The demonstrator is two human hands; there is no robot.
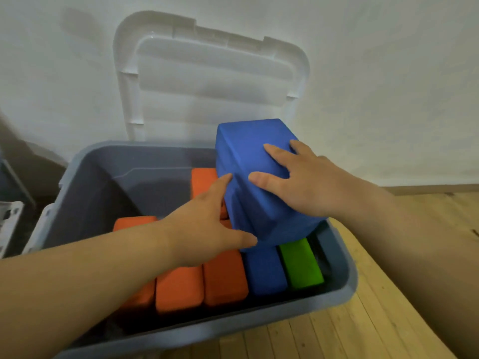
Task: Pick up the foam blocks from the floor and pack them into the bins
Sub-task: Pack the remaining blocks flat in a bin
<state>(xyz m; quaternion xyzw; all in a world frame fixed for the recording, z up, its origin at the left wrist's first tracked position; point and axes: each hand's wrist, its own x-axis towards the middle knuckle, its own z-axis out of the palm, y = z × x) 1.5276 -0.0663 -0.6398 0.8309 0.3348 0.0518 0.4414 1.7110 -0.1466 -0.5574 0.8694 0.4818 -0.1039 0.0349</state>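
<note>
A large blue foam block (246, 161) hangs tilted over the right side of a grey-blue bin (85, 182). My right hand (298, 182) lies spread on its top face and my left hand (207, 224) presses its left and lower edge, so both hands hold it. Inside the bin stand several orange blocks (178, 288), another blue block (265, 273) and a green block (302, 265), packed side by side along the near wall. More orange blocks (203, 180) sit farther back, partly hidden by my left hand and the held block.
The bin's white lid (207, 73) leans upright against the white wall behind it. Wooden floor (363, 320) runs to the right and front of the bin. Part of another container (10, 218) shows at the left edge.
</note>
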